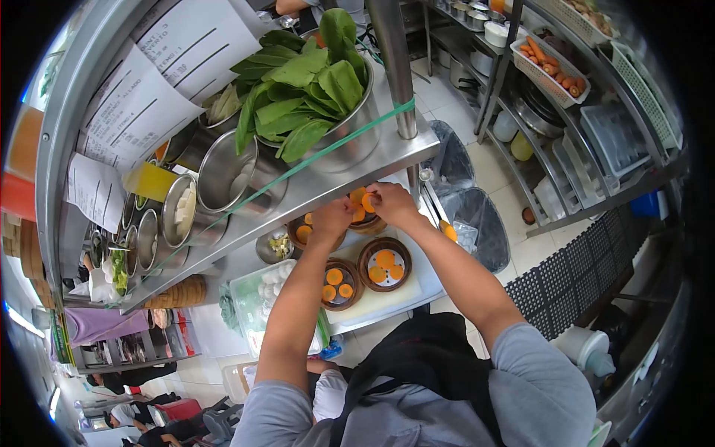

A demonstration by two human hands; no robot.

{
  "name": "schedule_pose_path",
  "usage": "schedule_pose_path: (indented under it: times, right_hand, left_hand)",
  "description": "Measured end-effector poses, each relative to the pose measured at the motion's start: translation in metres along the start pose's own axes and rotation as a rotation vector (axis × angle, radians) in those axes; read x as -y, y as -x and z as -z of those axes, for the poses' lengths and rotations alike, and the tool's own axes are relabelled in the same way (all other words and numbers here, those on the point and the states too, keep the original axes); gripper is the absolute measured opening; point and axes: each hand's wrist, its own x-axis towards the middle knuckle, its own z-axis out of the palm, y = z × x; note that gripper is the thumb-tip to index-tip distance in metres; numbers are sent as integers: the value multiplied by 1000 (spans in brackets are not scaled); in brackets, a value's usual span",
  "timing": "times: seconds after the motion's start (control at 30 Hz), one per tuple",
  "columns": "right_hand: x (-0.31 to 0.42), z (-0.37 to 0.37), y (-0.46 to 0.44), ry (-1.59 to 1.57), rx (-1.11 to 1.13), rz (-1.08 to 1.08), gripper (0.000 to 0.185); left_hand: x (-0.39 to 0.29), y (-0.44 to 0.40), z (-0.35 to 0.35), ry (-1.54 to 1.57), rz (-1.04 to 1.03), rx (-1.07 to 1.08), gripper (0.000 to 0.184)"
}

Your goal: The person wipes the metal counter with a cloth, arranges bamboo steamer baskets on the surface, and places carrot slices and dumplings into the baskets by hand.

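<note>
My left hand point(333, 217) and my right hand point(393, 203) meet over the farthest small round steamer basket point(370, 228), which holds orange carrot slices point(357, 214). The right fingers pinch at the edge of a carrot slice point(369, 202). The left fingers are curled together at the basket's near left; what they hold, if anything, is hidden. Closer to me, a right steamer basket point(385, 287) and a left steamer basket point(360, 286) each have several carrot slices laid flat. Another basket with carrot slices point(304, 233) is partly covered by my left wrist.
A steel shelf point(313, 182) crosses just beyond my hands, bearing a pot of leafy greens point(305, 97) and metal containers point(223, 171). Left of the baskets sit a small bowl point(269, 252) and a tub of white balls point(272, 287). Lined bins point(477, 223) stand right.
</note>
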Motion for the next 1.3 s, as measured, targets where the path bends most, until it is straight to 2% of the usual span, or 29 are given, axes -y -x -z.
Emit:
schedule_pose_path:
  times: [0.07, 0.13, 0.17, 0.23, 0.37, 0.5, 0.53, 0.57, 0.6, 0.63, 0.67, 0.7, 0.77, 0.8, 0.83, 0.87, 0.9, 0.93, 0.97, 1.0, 1.07, 1.13, 1.2, 1.23, 1.3]
  right_hand:
    - [6, 0, -9, 120, 24, -23, 25]
    - [8, 0, -16, 388, 171, -109, 23]
    - [4, -3, -18, 390, 172, -105, 23]
    - [-7, -12, -19, 498, 176, 41, 20]
    - [-17, -21, -19, 497, 162, 112, 17]
    - [-10, -10, -13, 445, 122, 129, 17]
    - [0, -8, -3, 326, -36, 150, 20]
    - [-11, -14, 1, 182, -179, 379, 26]
    - [-8, -8, 8, 21, -22, 297, 37]
    - [-16, -16, 17, -256, -40, 334, 42]
    - [-7, -7, 31, -283, -24, 351, 45]
    - [10, 5, 52, -516, 76, 275, 41]
    - [12, 25, 79, -360, 189, 141, 22]
    - [17, 29, 92, -352, 223, 153, 22]
    - [22, 34, 104, -254, 271, 35, 20]
    - [23, 37, 117, -152, 311, -82, 22]
    - [23, 37, 129, -137, 328, -82, 22]
    - [24, 37, 140, -126, 382, -34, 28]
    - [27, 36, 148, -116, 435, 12, 35]
    - [32, 32, 152, -101, 449, 11, 35]
    - [48, 15, 163, -196, 593, 14, 37]
    - [63, -15, 171, -246, 732, 32, 36]
    - [85, -53, 182, -431, 959, -192, 42]
    - [94, -76, 191, -412, 986, -178, 42]
    - [106, -125, 209, -554, 1067, -474, 54]
  left_hand:
    - [-7, 4, -4, -176, -32, -133, 21]
    - [-8, 10, -3, -181, -65, -167, 19]
    - [-8, 14, -3, -188, -101, -194, 18]
    - [-1, 21, -9, -173, -135, -197, 18]
    - [12, 26, -19, -135, -219, -257, 19]
    - [9, 39, -21, -105, -163, -245, 16]
    - [15, 48, -20, -88, -163, -286, 17]
    - [18, 61, -18, 3, -169, -385, 19]
    - [26, 76, -9, 90, -173, -487, 21]
    - [41, 95, 7, 71, -103, -529, 21]
    - [50, 117, 21, 132, -51, -490, 22]
    - [60, 136, 28, 202, -7, -448, 23]
    - [112, 179, 37, 331, 222, -486, 23]
    - [155, 199, 34, 242, 301, -545, 24]
    - [199, 221, 30, 256, 381, -579, 25]
    - [238, 245, 27, 152, 545, -609, 24]
    - [255, 271, 42, 85, 724, -528, 24]
    - [287, 296, 37, 11, 799, -490, 30]
    - [316, 321, 25, -93, 793, -488, 39]
    - [334, 341, 18, -70, 806, -443, 53]
    - [353, 362, 12, 163, 876, -283, 62]
    - [352, 371, 9, 219, 879, -326, 63]
    - [350, 369, -1, 197, 854, -434, 61]
    - [341, 366, 1, 168, 861, -476, 62]
    - [323, 362, 10, 234, 938, -492, 67]
